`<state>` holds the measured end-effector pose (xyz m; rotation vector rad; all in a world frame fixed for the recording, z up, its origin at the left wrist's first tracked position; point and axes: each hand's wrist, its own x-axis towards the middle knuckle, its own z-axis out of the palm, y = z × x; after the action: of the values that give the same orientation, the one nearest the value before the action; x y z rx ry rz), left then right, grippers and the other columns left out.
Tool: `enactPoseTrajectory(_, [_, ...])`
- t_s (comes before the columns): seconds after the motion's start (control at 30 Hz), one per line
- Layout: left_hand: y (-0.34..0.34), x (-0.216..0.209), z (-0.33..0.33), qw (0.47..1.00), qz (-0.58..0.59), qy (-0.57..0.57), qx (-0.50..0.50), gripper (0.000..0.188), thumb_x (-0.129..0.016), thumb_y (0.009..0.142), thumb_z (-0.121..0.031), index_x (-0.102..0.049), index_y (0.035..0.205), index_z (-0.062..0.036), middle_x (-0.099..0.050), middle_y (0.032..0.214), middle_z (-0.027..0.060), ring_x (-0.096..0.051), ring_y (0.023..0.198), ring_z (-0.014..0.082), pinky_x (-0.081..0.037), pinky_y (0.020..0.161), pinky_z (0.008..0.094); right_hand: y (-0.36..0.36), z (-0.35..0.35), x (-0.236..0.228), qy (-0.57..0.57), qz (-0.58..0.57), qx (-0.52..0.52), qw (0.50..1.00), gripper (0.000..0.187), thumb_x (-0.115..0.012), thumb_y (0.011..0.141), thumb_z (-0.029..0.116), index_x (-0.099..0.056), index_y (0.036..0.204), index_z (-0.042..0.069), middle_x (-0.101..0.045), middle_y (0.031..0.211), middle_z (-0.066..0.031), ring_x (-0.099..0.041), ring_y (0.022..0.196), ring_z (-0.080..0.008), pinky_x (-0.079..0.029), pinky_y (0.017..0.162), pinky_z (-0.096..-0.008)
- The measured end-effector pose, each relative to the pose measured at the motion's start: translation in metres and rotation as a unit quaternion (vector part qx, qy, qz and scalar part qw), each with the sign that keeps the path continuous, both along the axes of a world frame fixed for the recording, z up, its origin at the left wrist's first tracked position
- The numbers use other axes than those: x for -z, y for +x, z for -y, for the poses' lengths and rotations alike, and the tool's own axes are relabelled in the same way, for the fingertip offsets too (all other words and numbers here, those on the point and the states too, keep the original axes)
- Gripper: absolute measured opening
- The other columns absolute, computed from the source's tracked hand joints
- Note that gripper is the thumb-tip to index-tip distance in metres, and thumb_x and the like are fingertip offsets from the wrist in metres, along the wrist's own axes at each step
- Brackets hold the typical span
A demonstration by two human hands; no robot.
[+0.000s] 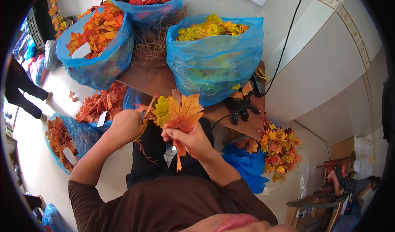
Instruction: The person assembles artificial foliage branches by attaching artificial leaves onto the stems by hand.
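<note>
My right hand (192,140) is closed, its thumb pressed on a large orange artificial maple leaf (184,112). Just left of that leaf sits a yellow-green leaf (161,110). My left hand (126,127) is closed at the stem side of the same bunch, with a thin yellowish vine (142,130) coming out by its fingers. What exactly lies inside the left fist is partly hidden. Below my right hand hangs a narrow orange leaf (180,150). A thin reddish stem (145,153) dangles over my dark trousers.
On a brown table (154,78) stands a blue bag of yellow-green leaves (214,55), near brown stems (158,45) and black plugs (240,108). Blue bags of orange leaves (96,34) and red leaves (142,10) are close by. Mixed leaves (279,147) lie at right. Other people (24,84) are around.
</note>
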<state>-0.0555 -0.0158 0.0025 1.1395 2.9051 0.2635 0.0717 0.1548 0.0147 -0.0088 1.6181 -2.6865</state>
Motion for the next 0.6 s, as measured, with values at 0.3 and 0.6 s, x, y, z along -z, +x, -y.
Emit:
enactPoseTrajectory(0.3, [0.010, 0.019, 0.013, 0.834, 0.417, 0.357, -0.053, 0.018, -0.058, 0.079, -0.014, -0.064, 0.085, 0.0018, -0.064, 0.075, 0.0088, -0.058, 0.064, 0.0091, -0.045, 0.059, 0.0226, -0.019, 0.030, 0.026, 0.018, -0.056, -0.006, 0.998, 0.017, -0.054, 0.082, 0.005, -0.056, 0.098, 0.000, -0.061, 0.096, -0.0065, -0.054, 0.074, -0.0048, -0.045, 0.057, -0.0193])
enactPoseTrajectory(0.6, [0.048, 0.031, -0.006, 0.859, 0.321, 0.399, -0.026, 0.019, -0.057, 0.071, -0.006, -0.061, 0.088, 0.0020, -0.061, 0.074, 0.0109, -0.059, 0.066, 0.0170, -0.046, 0.061, 0.0282, 0.013, 0.024, 0.009, 0.111, -0.284, 0.029, 0.952, 0.016, -0.048, 0.077, -0.002, -0.050, 0.093, -0.003, -0.056, 0.094, -0.0246, -0.056, 0.083, -0.0295, -0.044, 0.075, -0.0338])
